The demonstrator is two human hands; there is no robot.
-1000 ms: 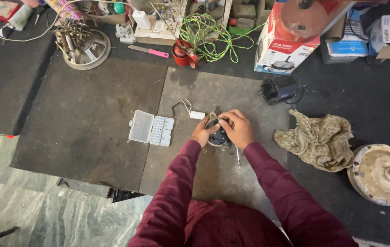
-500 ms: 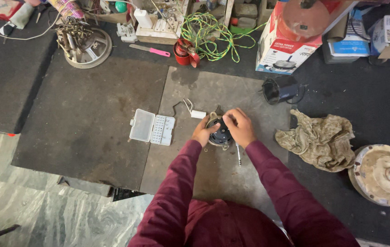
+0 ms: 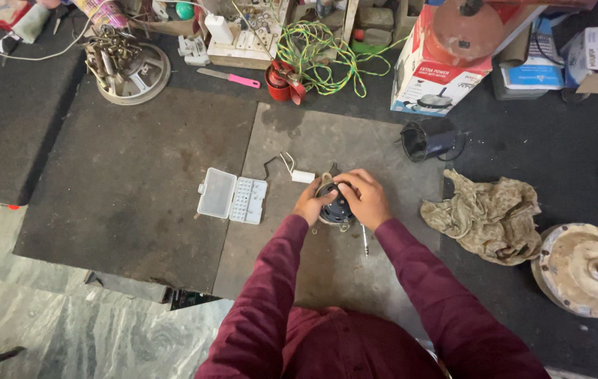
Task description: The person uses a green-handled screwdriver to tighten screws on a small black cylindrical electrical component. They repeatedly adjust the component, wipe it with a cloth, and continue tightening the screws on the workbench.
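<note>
Both of my hands are closed around a small round dark motor [image 3: 334,208] that rests on a grey floor mat [image 3: 327,147]. My left hand [image 3: 308,204] grips its left side and my right hand [image 3: 365,198] covers its top and right side, hiding most of it. A small white capacitor with thin wires [image 3: 301,175] lies just left of the motor. A slim screwdriver [image 3: 365,240] lies on the mat below my right hand. My sleeves are maroon.
An open clear plastic bit case [image 3: 233,198] lies to the left. A crumpled rag [image 3: 487,216] and a round fan housing [image 3: 585,268] sit at right. A black cylinder [image 3: 428,138], cardboard box [image 3: 439,63], green wire coil [image 3: 320,49], red cup [image 3: 281,72] and pink-handled knife [image 3: 229,76] lie further back.
My hands stay on the motor with only slight shifts of the fingers. The view has drifted a little.
</note>
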